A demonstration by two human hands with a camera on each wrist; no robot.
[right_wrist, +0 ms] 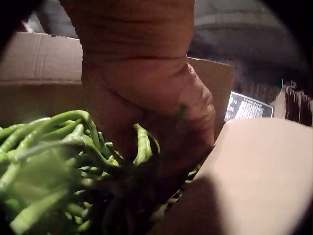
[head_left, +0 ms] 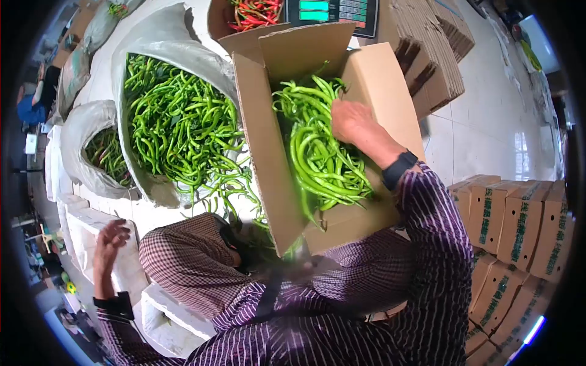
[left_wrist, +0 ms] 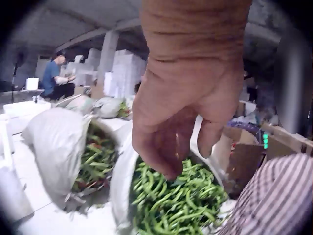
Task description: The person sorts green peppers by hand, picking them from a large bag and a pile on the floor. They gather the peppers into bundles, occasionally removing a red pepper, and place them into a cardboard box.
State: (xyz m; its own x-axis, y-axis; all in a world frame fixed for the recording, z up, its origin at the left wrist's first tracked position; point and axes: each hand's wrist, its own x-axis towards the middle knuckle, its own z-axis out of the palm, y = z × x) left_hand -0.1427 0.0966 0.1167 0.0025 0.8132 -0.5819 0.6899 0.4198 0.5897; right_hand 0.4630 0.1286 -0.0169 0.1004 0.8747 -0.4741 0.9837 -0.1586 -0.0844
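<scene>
Long green peppers (head_left: 326,152) fill part of an open cardboard box (head_left: 262,152) in front of the person. My right hand (head_left: 354,122) reaches down into this box, at the peppers near its right wall. In the right wrist view peppers lie right against the right hand (right_wrist: 146,103); its fingers are in dark shadow, and I cannot tell whether they grip any. My left hand (head_left: 112,241) is raised at the left, holding nothing, with loosely bent fingers. Beyond the left hand (left_wrist: 188,98), in the left wrist view, a white sack (left_wrist: 122,188) spills green peppers.
A smaller sack (head_left: 91,140) of darker peppers stands left of the large sack (head_left: 165,39). Red peppers (head_left: 253,13) and a scale (head_left: 336,13) are at the back. Flattened cardboard (head_left: 427,49) and stacked printed boxes (head_left: 519,226) lie right. Another person (left_wrist: 56,78) sits far off.
</scene>
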